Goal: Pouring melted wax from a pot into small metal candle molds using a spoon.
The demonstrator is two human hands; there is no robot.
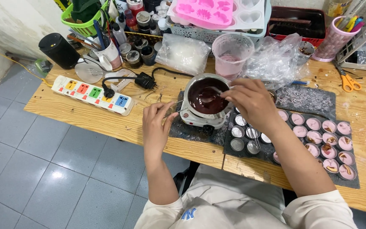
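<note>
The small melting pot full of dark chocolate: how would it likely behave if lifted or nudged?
The melting pot looks nearly full of liquid dark chocolate, so it would probably slosh or spill if tilted. It sits on a small white base, so a sideways push may slide it off. The left hand at its handle suggests it needs steadying.

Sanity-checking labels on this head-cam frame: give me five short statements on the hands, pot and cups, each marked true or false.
1. The melting pot holds dark brown liquid. True.
2. The right hand holds a spoon that reaches into the pot. True.
3. The left hand rests flat on the power strip. False: it is beside the pot, pinching a thin tool, well apart from the strip.
4. All the small cups on the dark mat are empty. False: many on the right hold a pink filling; only the few nearest the pot look empty.
5. The orange-handled scissors lie on the table to the person's right. True.
</note>
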